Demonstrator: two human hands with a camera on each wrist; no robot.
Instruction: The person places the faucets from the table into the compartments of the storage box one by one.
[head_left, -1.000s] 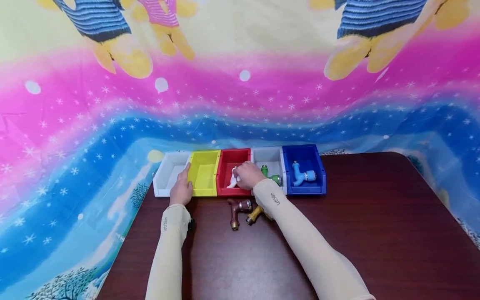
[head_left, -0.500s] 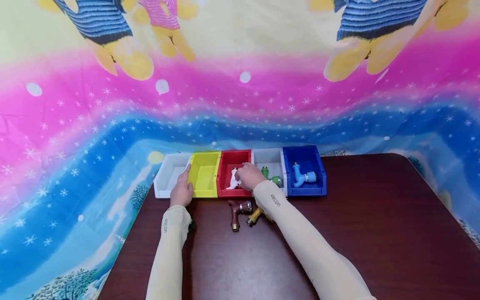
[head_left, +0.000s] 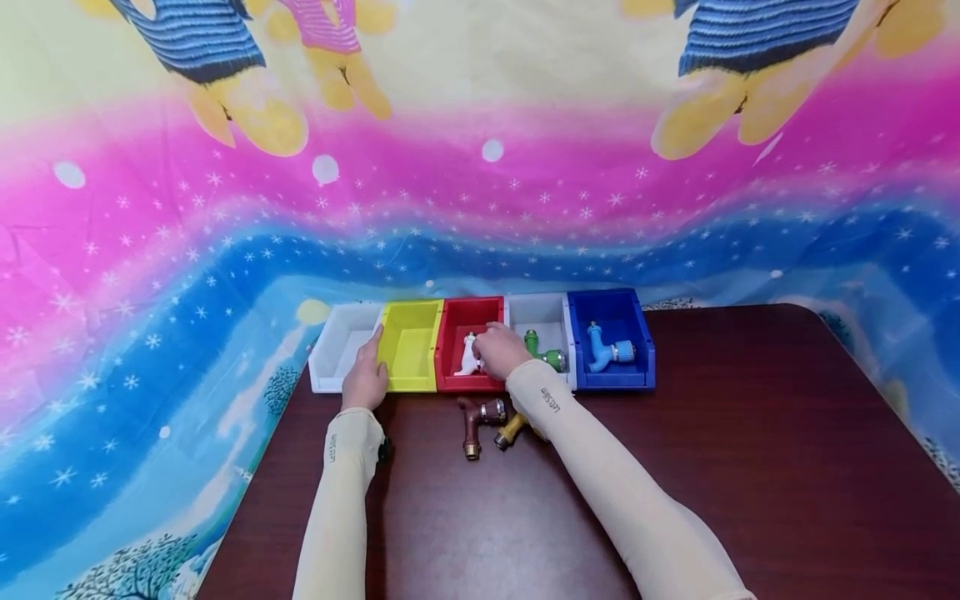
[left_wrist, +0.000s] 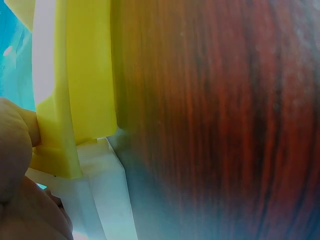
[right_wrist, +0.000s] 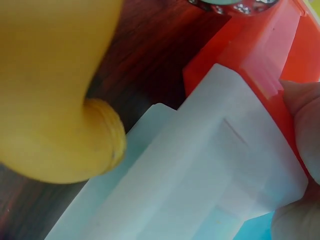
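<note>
A white tap (head_left: 468,357) stands in the red bin (head_left: 442,379). My right hand (head_left: 502,350) bends its fingers over the tap's right part, which it hides. In the right wrist view the right hand's fingers (right_wrist: 306,132) show at the right edge, beside the wall where the red and grey-white bins meet. My left hand (head_left: 365,377) rests where the white bin (head_left: 326,386) meets the yellow bin (head_left: 408,383), its index finger stretched along the walls. In the left wrist view the left thumb (left_wrist: 12,150) touches the yellow side.
A green tap (head_left: 553,360) lies in the grey-white bin (head_left: 536,310), a blue tap (head_left: 609,352) in the blue bin (head_left: 647,379). A brown tap (head_left: 472,425) and a yellow tap (head_left: 510,432), partly under the right forearm, lie on the table (head_left: 750,467). A printed cloth (head_left: 480,200) hangs behind.
My right hand has shifted slightly to the right over the red bin, so more of the white tap shows. The left hand stays at the white and yellow bins.
</note>
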